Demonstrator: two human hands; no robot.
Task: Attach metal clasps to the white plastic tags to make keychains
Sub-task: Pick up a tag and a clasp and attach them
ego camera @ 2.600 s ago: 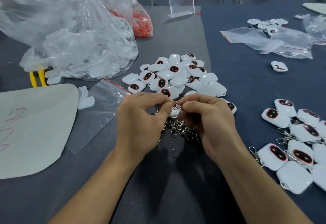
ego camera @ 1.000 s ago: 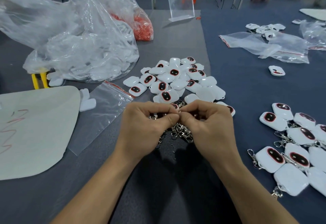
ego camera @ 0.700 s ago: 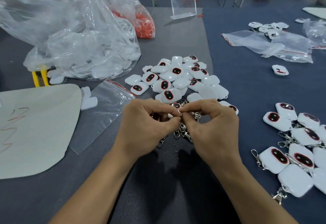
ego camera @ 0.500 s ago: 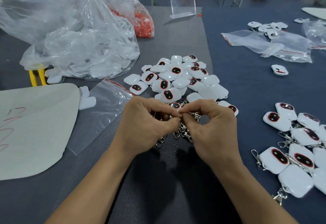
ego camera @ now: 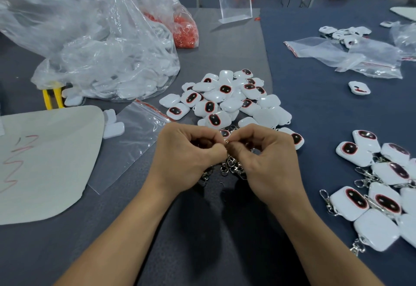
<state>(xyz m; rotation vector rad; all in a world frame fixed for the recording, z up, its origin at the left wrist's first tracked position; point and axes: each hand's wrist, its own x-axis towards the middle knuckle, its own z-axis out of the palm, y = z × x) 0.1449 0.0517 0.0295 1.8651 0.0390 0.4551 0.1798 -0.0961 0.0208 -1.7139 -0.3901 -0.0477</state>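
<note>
Barely shifted since a moment ago: left hand (ego camera: 186,157) and right hand (ego camera: 266,161) are held together just beside the tag pile (ego camera: 227,98), fingertips clamped on one metal clasp (ego camera: 227,142); loose clasps (ego camera: 231,166) heaped beneath.

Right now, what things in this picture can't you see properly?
All in the head view:
Small metal piece: only a glint shows, because the left hand and right hand pinch over it.
Clasp pile: mostly under both hands.
Finished keychains: some are cut off by the right edge.
Big plastic bag: crinkled film blurs its white contents.
</note>
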